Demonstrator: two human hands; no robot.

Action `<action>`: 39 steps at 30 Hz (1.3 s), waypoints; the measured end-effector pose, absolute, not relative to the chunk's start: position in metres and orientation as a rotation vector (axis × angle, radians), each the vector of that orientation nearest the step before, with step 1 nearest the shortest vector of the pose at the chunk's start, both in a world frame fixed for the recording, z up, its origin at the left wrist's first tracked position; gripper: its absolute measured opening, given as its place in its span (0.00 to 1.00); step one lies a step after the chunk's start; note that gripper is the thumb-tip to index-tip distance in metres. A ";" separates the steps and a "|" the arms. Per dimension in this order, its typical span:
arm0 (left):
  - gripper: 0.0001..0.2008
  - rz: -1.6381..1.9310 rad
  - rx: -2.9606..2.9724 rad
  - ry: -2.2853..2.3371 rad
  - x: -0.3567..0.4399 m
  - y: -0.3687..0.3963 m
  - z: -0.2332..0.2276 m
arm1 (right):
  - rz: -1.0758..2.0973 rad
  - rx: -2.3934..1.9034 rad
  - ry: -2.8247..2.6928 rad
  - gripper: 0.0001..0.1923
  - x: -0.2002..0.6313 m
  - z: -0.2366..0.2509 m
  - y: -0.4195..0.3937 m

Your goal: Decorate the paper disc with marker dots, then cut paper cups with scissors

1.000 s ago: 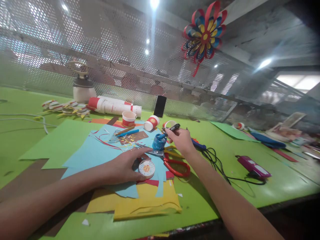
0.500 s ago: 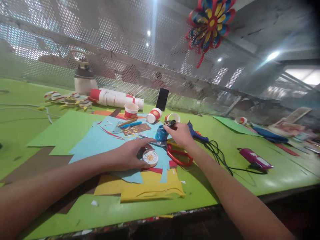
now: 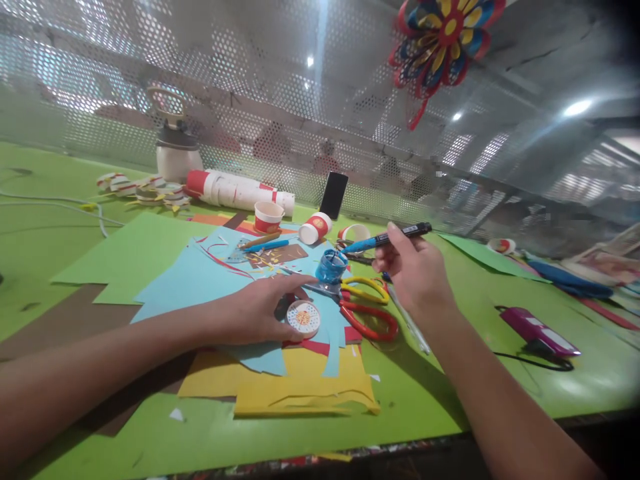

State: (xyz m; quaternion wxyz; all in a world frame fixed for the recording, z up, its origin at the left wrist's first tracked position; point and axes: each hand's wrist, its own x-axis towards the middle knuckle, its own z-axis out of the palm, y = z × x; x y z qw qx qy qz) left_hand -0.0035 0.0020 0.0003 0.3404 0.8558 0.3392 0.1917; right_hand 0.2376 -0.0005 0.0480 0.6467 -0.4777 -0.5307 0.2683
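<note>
My left hand lies on a light blue paper sheet and pins a small round paper disc with its fingers. Raised above the table, my right hand holds a blue-tipped paintbrush with a black handle. The brush tip points down toward a small pot of blue paint. Red-handled scissors lie just right of the disc, below my right hand.
Yellow, green and brown paper sheets overlap on the green table. Paper cups, a stack of cups, a phone and a white jug stand at the back. A pink device with a cable lies right.
My right hand has lifted away from the paint pot and moved right, raising the brush. My left hand stays on the disc. The view has shifted slightly.
</note>
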 end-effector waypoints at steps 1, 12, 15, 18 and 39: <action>0.39 0.499 2.224 0.884 -0.003 0.002 0.000 | 0.700 -1.065 -1.170 0.16 0.237 0.050 -0.003; 0.43 0.533 2.230 0.927 0.000 0.001 -0.001 | 1.089 -1.093 -1.210 0.11 0.210 0.030 -0.023; 0.43 0.537 2.251 0.925 0.000 0.002 -0.002 | 1.089 -1.124 -1.284 0.11 0.209 0.022 -0.023; 0.43 0.546 2.260 0.908 0.000 0.002 -0.003 | 1.038 -1.149 -1.373 0.12 0.210 0.018 -0.024; 0.46 0.589 2.197 0.899 -0.003 0.006 -0.006 | 0.774 -1.232 -1.631 0.07 0.199 0.025 -0.037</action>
